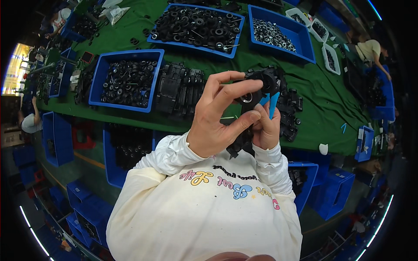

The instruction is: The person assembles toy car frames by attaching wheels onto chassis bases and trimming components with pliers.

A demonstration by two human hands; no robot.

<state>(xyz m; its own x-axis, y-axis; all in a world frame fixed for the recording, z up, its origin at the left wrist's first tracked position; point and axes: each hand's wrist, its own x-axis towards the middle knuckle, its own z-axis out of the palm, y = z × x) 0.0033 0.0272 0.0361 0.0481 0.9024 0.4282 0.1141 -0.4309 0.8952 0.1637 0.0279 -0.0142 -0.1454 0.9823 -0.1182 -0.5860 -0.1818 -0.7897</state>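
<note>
My left hand (pixel 217 115) is raised in front of my chest, its fingers pinched on a black wheel (pixel 257 85) with a metal hub. My right hand (pixel 266 126) is just to its right, gripping a black plastic chassis part (pixel 244 141) and a blue-handled tool (pixel 273 102) that pokes up beside the wheel. The wheel sits at the upper end of the chassis part. Both hands touch each other over the green table (pixel 322 100).
Blue bins hold black wheels (pixel 128 80), more wheels with axles (pixel 196 26) and small metal pieces (pixel 278 35). Black chassis parts (pixel 180 89) are stacked in the middle of the table. Blue crates stand on the floor (pixel 333 191). Other people work at the far edges.
</note>
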